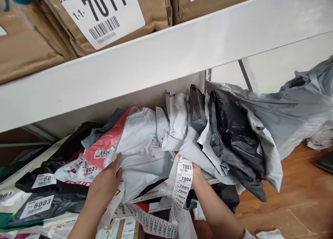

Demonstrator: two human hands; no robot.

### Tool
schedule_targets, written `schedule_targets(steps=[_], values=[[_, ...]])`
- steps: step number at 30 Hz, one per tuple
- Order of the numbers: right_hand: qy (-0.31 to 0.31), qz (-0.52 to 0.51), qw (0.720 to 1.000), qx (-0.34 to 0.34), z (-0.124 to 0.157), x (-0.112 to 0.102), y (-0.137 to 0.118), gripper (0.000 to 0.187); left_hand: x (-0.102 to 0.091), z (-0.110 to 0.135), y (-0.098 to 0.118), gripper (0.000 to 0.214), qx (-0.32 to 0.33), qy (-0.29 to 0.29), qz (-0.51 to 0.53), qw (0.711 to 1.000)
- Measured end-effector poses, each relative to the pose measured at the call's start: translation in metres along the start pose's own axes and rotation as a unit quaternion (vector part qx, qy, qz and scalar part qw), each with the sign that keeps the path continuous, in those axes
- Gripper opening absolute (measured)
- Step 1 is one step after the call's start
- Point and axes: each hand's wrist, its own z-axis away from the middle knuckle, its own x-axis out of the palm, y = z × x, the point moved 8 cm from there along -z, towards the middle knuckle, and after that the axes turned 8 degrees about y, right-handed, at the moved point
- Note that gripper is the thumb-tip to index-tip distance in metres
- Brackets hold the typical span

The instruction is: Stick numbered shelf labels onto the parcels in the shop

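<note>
My left hand (110, 175) is closed on the left edge of a pale grey-white plastic mailing bag (142, 138), which has a small printed shipping label. My right hand (195, 173) is at the bag's right side, mostly hidden behind a strip of number labels (185, 180) that it grips. The strip reads 7003, 7004, 7005 and on; it hangs down and loops left below the shelf edge, with a loose end near my left wrist. Directly left of the bag is a pink mailing bag (108, 142) with a numbered sticker.
Grey and black mailing bags (234, 131) stand packed on the right, some over the shelf end. Labelled bags, including a dark one marked 6003 (36, 206), lie left. A white shelf beam (166, 59) crosses above, bearing cardboard boxes (153, 10). Wooden floor (296, 190) shows lower right.
</note>
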Motion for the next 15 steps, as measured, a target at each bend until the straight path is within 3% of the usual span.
schedule_targets(steps=[7, 15], values=[[0.022, -0.062, 0.998, -0.019, 0.0027, -0.0001, -0.002, 0.007, 0.0036, -0.0011, -0.0018, 0.055, -0.012, -0.004, 0.005, 1.0], [0.03, -0.13, 0.991, 0.021, 0.0053, 0.0022, 0.0041, 0.018, 0.0042, 0.0029, -0.0061, 0.055, -0.005, 0.012, 0.029, 1.0]])
